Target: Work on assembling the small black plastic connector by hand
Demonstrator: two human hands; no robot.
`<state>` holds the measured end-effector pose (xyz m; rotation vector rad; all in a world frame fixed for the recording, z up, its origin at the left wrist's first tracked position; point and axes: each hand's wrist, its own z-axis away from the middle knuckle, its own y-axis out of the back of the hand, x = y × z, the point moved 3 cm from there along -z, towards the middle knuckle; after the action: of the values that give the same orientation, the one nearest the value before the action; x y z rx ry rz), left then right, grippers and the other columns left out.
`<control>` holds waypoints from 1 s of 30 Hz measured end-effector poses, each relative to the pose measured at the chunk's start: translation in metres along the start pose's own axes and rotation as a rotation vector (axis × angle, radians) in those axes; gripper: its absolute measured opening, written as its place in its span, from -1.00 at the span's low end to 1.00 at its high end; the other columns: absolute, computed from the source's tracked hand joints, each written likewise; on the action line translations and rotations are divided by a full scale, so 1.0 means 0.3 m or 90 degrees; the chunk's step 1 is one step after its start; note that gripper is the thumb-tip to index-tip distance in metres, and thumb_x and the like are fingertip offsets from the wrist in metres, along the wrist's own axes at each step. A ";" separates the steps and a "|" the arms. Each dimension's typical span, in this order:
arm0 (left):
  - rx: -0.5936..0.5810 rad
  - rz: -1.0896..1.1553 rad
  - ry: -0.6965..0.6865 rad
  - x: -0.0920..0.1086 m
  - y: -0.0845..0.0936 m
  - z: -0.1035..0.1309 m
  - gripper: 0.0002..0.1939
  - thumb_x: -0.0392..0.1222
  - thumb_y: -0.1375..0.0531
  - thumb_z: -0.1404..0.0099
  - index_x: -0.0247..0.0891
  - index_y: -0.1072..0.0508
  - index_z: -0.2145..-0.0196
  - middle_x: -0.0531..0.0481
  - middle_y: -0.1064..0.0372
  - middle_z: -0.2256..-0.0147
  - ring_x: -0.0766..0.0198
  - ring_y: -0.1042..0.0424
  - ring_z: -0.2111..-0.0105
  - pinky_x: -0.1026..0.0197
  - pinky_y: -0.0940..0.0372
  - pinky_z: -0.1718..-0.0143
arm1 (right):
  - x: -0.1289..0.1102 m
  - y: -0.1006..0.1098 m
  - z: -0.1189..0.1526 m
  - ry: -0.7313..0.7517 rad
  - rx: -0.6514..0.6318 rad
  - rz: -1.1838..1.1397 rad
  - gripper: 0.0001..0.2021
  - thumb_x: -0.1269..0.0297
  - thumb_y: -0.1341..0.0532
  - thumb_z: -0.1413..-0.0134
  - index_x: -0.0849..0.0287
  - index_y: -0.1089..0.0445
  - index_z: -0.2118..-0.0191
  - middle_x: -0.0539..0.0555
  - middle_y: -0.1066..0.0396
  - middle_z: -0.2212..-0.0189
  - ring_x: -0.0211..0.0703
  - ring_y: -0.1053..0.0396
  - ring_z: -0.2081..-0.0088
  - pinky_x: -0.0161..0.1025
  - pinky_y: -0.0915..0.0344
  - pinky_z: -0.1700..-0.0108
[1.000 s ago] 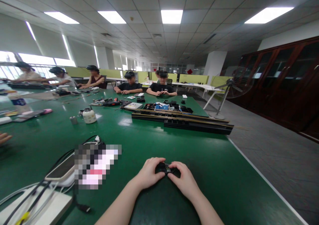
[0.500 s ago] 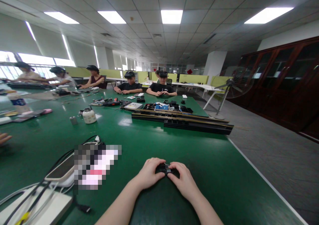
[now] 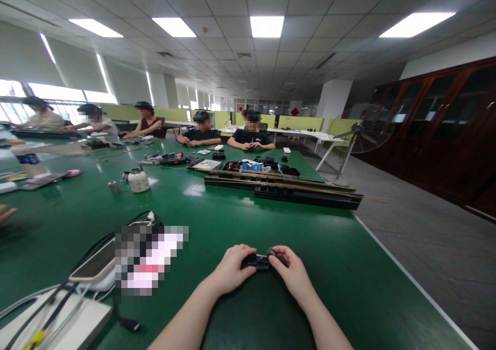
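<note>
Low over the green table (image 3: 186, 308), my left hand (image 3: 232, 268) is closed around a small black part (image 3: 259, 261) whose exact kind I cannot make out. Its far and near edges lie between my thumb and fingers. At the right end of that part, my right hand (image 3: 290, 268) pinches a small dark piece (image 3: 270, 252) between thumb and forefinger. This piece is raised and tilted a little above the black part. Whether the two still touch is hard to tell.
Long black rails (image 3: 310, 199) with thin brass-coloured rods lie ahead. On the left are a phone (image 3: 96, 261), cables, a white box (image 3: 65, 319) and a white jar (image 3: 138, 180). Tools (image 3: 166, 159) lie farther back. Co-workers (image 3: 251, 135) sit across the table. Another person's hand (image 3: 5, 214) shows at the left edge.
My right hand has moved slightly up and right, lifting the small dark piece at the black part's right end. My left hand has stayed nearly still.
</note>
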<state>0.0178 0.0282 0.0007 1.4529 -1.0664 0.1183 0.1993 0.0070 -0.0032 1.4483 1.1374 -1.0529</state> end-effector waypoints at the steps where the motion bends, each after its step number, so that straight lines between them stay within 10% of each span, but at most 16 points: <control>1: 0.001 -0.001 0.000 0.000 0.000 -0.001 -0.60 -0.24 -0.21 -0.13 -0.17 -0.38 0.03 -0.06 -0.36 0.08 0.10 -0.29 0.06 0.08 -0.14 -0.03 | 0.006 0.001 -0.003 -0.008 0.009 -0.029 -0.70 0.08 -0.27 0.15 0.17 -0.37 0.30 0.10 -0.49 0.34 -0.05 -0.44 0.24 -0.13 -0.32 0.11; 30: 0.002 0.000 0.010 0.021 0.010 0.000 -0.61 -0.22 -0.19 -0.16 -0.21 -0.37 0.02 -0.08 -0.37 0.07 0.09 -0.30 0.05 0.08 -0.14 -0.03 | 0.038 0.058 -0.013 -0.141 0.158 -0.298 -0.55 0.05 -0.36 0.31 0.16 -0.43 0.22 0.11 -0.50 0.25 -0.02 -0.41 0.11 -0.12 -0.27 0.03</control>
<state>0.0194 0.0255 0.0070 1.4530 -1.0539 0.1323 0.2188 0.0109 -0.0107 1.2349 1.2454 -1.6886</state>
